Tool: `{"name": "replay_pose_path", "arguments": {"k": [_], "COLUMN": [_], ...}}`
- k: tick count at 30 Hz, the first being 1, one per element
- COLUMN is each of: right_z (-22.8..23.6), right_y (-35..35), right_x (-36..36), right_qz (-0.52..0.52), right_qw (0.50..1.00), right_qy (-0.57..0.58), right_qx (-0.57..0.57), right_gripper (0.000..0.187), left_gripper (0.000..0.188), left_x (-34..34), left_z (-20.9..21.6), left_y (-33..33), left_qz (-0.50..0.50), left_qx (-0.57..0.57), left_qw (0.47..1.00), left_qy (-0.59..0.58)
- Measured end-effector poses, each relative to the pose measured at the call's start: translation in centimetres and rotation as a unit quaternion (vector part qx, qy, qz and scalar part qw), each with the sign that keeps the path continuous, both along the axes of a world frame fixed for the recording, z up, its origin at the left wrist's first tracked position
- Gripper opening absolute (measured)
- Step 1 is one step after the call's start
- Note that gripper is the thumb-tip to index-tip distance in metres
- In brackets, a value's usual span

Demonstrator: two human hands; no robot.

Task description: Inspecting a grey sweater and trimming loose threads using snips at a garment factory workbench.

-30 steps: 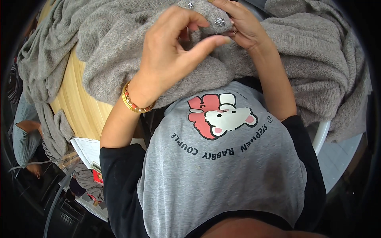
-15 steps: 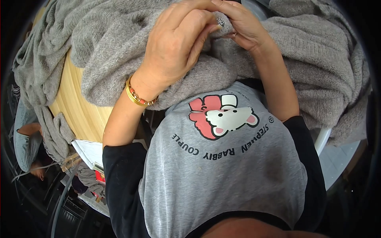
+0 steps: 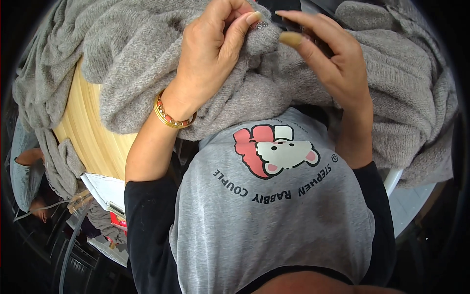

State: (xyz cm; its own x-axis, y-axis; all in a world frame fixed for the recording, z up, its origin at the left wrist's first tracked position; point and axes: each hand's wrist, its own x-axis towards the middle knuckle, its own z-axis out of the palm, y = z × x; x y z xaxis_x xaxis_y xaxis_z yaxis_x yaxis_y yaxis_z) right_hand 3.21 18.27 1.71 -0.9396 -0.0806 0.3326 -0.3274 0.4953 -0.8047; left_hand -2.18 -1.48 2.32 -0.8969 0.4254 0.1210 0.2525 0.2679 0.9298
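Note:
Grey knitted fabric lies heaped in thick folds in front of me. My left hand pinches a gathered edge of it between thumb and fingers at the top middle. Beside the left thumb tip a small, sparkly, silver button-like piece sits on the knit. My right hand hovers just to the right, apart from that piece. Its thumb and forefinger are spread and partly blurred. Nothing shows clearly between them, and the other fingers are half hidden behind.
A light wooden tabletop shows at left under the knit. Near its edge are a white tray-like box and a red item. Another person's arm is at the far left. A pale plastic surface shows at right.
My right hand has come off the knit and moved right and down, its fingers spreading. My left hand keeps its pinch, and the sparkly piece has shifted slightly left.

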Motion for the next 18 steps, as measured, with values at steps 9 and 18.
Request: {"name": "replay_pose_path", "arguments": {"k": [9,18], "right_z": [2.0,2.1], "right_y": [-0.3,-0.6], "right_x": [1.2,1.2], "right_qz": [0.007,-0.005], "right_qw": [0.988,0.981], "right_qy": [-0.05,-0.061], "right_qx": [0.147,0.182], "right_gripper": [0.029,0.028], "left_gripper": [0.006,0.007], "left_x": [0.2,0.6], "left_z": [0.1,-0.6], "left_y": [0.1,0.0], "left_qz": [-0.006,-0.023], "left_qx": [-0.036,-0.038], "left_qw": [0.999,0.994], "left_qy": [-0.002,0.099]}}
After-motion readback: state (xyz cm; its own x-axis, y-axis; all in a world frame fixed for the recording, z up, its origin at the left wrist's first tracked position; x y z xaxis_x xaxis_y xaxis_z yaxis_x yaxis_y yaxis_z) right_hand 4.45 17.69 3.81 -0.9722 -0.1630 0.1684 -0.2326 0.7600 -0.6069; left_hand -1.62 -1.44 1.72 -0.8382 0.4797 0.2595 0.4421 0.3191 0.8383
